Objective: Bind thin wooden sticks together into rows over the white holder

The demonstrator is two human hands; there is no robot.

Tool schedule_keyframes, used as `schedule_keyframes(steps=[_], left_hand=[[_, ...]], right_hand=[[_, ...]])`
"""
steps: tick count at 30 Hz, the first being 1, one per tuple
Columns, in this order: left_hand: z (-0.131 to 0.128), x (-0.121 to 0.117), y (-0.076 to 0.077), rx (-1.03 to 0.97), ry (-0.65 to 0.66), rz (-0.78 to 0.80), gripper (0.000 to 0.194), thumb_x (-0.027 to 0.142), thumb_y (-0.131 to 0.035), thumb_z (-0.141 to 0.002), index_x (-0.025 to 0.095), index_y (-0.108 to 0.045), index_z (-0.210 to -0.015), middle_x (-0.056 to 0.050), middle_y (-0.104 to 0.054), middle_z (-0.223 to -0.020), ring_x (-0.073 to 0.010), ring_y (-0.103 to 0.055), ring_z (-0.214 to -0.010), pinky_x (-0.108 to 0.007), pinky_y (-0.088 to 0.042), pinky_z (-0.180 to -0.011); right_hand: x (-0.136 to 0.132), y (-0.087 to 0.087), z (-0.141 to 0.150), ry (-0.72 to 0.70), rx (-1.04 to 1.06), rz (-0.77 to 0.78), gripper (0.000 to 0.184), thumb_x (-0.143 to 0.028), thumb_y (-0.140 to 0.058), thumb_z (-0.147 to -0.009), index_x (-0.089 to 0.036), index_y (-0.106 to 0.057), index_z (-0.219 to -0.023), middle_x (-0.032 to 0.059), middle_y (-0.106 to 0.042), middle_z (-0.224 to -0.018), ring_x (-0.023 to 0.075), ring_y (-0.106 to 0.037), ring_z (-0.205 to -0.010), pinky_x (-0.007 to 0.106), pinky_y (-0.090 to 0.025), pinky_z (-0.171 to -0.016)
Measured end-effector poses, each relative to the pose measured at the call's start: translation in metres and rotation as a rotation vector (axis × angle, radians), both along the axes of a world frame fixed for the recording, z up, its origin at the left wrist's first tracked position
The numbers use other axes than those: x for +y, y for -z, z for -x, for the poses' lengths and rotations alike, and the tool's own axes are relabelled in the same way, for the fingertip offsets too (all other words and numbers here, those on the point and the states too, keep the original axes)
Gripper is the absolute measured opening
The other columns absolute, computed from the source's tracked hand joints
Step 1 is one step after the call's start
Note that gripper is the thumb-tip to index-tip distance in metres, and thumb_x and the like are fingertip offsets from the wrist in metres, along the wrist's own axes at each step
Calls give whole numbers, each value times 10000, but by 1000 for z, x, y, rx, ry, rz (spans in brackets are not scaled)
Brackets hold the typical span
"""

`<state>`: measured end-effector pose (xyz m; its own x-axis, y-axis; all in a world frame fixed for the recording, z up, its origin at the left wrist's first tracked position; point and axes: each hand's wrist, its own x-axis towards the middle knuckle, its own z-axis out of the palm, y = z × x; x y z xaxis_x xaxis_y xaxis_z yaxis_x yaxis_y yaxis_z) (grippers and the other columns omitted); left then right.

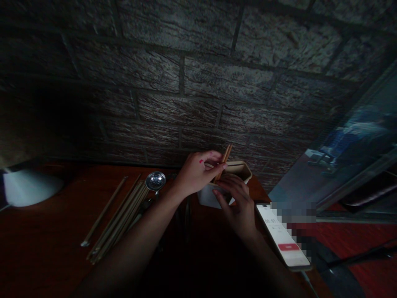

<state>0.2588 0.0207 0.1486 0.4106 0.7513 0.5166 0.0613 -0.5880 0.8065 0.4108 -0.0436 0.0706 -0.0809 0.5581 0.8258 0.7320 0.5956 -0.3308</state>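
A pair of wooden chopsticks (227, 154) stands tilted, pinched between the thumb and fingers of my left hand (198, 171). Their lower ends come down over an open box (207, 198) with a pale outer wall and a tan rim. My right hand (238, 202) is at the front of this box, its fingers bent and its thumb apart from them. Those fingertips lie close to the lower chopstick ends; whether they touch them or the box rim I cannot tell. Left of my left forearm are a round metal ladle (155, 181) and a bundle of long thin sticks (124, 219), partly hidden by the arm.
A lit phone (281, 236) lies on the wooden table (46, 244) at the right edge, with a cable below it. One stick (104, 211) lies apart from the bundle. A white lamp-like object (29, 188) stands far left. A stone-block wall (198, 103) rises behind.
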Motion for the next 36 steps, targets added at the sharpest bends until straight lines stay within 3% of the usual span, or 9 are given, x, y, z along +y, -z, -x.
schedule_keyframes(steps=[8, 14, 17, 24, 32, 36], left_hand=[[2, 2, -2, -11, 18, -32, 231, 269, -688, -820, 139, -678, -1011, -66, -755, -954, -175, -717, -874, -247, -569, -725], [14, 11, 3, 190, 123, 60, 262, 204, -696, -791, 114, -677, -1037, -98, -746, -1015, -196, -709, -930, -312, -548, -848], [18, 12, 4, 292, 123, 5, 284, 211, -703, -786, 128, -673, -1056, -95, -741, -1057, -204, -700, -975, -322, -525, -890], [16, 4, 0, 581, 76, -141, 369, 267, -725, -774, 204, -631, -1125, -31, -746, -1073, -215, -684, -1032, -306, -485, -914], [12, 6, 11, 684, 63, -203, 283, 242, -678, -810, 178, -602, -1075, -38, -718, -1042, -223, -665, -1002, -301, -486, -833], [12, 8, 15, 710, 35, -257, 150, 244, -657, -821, 173, -608, -944, -52, -688, -1017, -235, -640, -1008, -316, -481, -835]], right_hand=[[0, -1, 0, -9, 4, -19, 220, -184, -694, -841, -235, -678, -1054, 56, -712, -1073, 245, -598, -1116, 471, -453, -1004], [0, -1, 1, -17, 15, -12, 120, -177, -691, -838, -232, -676, -944, 57, -715, -1033, 247, -608, -1102, 480, -443, -1004], [-2, -2, 2, -24, 50, -21, 71, -168, -692, -831, -216, -639, -832, 60, -710, -1021, 240, -620, -1082, 477, -429, -1010], [-6, -8, 3, -6, 132, -68, 145, -120, -621, -844, -205, -565, -741, 60, -696, -952, 226, -636, -1000, 456, -448, -936], [-5, -8, 1, 20, 154, -57, 170, -131, -613, -851, -199, -557, -706, 68, -681, -923, 227, -628, -976, 445, -455, -908], [-6, -6, 1, 14, 162, -51, 168, -128, -613, -853, -198, -562, -710, 70, -678, -926, 225, -624, -987, 444, -451, -914]])
